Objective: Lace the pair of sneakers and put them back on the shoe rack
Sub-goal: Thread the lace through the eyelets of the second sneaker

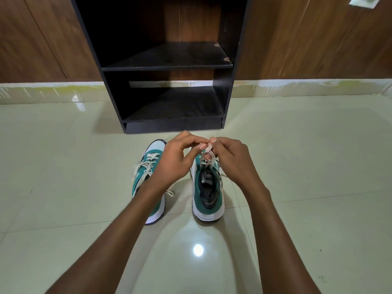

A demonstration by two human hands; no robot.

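Head view
Left hand [174,158]: pinching the lace [209,147] above the right sneaker [209,194].
Right hand [232,160]: pinching the same lace.
Left sneaker [148,177]: beside it, laced, on the floor [297,166].
Rack [165,66]: far, just beyond both sneakers.

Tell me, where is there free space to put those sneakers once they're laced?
Both shelves of the black shoe rack are bare, the upper shelf and the lower shelf. The tiled floor lies open on both sides. It is crowded only between the left sneaker and right sneaker, where both hands work the lace.
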